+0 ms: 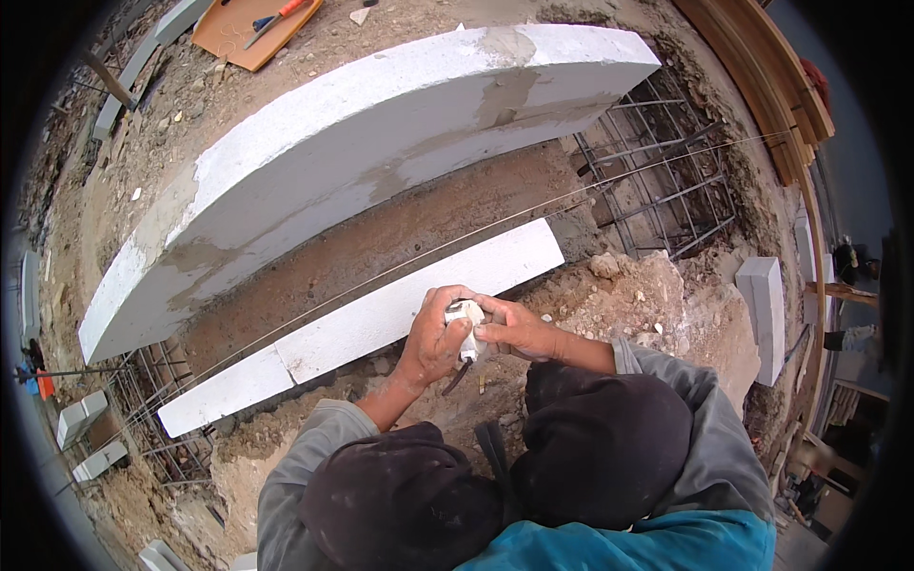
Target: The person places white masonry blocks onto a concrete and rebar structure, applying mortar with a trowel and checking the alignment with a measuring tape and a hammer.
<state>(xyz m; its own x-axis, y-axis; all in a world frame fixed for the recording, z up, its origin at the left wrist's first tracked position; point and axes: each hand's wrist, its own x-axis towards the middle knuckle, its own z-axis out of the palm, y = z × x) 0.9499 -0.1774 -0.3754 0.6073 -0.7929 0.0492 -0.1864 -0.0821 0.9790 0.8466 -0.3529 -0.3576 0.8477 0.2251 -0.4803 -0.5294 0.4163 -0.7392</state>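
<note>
Between my knees and the low block wall, my left hand (pixel 433 338) is closed round a small white object (pixel 466 314). My right hand (pixel 526 329) pinches the same object from the other side, with the fingertips of both hands close together. What kind of thing it is I cannot make out. A dark, narrow strip (pixel 457 378) hangs below it. Just beyond my hands lies a low row of white blocks (pixel 352 328), with a joint near its left part. A taut string (pixel 419 255) runs along the far side of this row.
A taller white block wall (pixel 381 143) with grey mortar smears stands beyond a soil trench (pixel 371 219). Steel rebar cages (pixel 657 171) show at both trench ends. An orange tray (pixel 249 33) with tools lies at the top left. Loose blocks (pixel 760 305) and wooden boards (pixel 762 86) are at the right.
</note>
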